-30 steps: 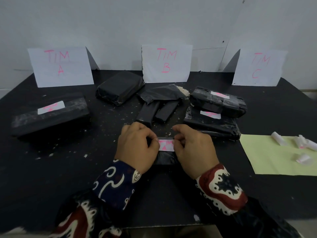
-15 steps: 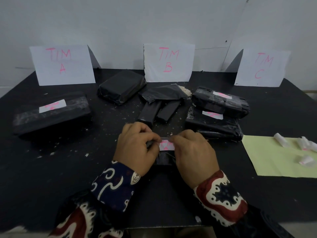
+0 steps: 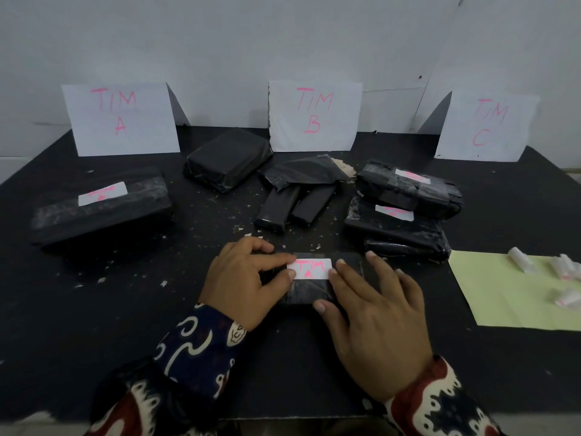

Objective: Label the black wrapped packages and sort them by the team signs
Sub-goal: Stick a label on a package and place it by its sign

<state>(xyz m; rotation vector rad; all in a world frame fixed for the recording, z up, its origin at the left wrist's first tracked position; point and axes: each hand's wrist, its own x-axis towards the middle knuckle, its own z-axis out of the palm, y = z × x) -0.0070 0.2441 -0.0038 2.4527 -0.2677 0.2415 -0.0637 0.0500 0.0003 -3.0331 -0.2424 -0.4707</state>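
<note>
Pale wall is backing the black bench [image 3: 94, 325], and against it three paper signs are standing: TIM A sign [image 3: 121, 119] on the left, TIM B sign [image 3: 314, 116] in the middle, TIM C sign [image 3: 485, 125] on the right. We are working on a small black package [image 3: 309, 294] lying flat on the bench just in front of us, and a white label [image 3: 309, 269] reading TIM A in pink is sitting across its top.

Our left hand [image 3: 248, 278] is pinching the label's left end between thumb and forefinger, while our right hand [image 3: 374, 313] is lying nearly flat, fingers straight, pressing the package's right side with fingertips touching the label's right end. The two hands are apart, with the label between them.

To do this step well, we judge that we should be rubbing outward from the middle of the label toward both ends, so the wrinkled plastic wrap is not trapping a lifted corner. Keeping the right palm down is steadying the package so it is not sliding on the gritty surface.

Once it sticks, we are expecting this package to go left, beside the large labelled package [image 3: 100, 206] already lying in front of the TIM A sign. Two labelled packages [image 3: 405, 202] are stacked over toward the TIM C side. An unlabelled package [image 3: 228, 162] and a few loose black bundles [image 3: 295, 196] in front of TIM B are waiting, and rolled spare labels [image 3: 562, 269] are resting on the green sheet [image 3: 503, 294] at right.
</note>
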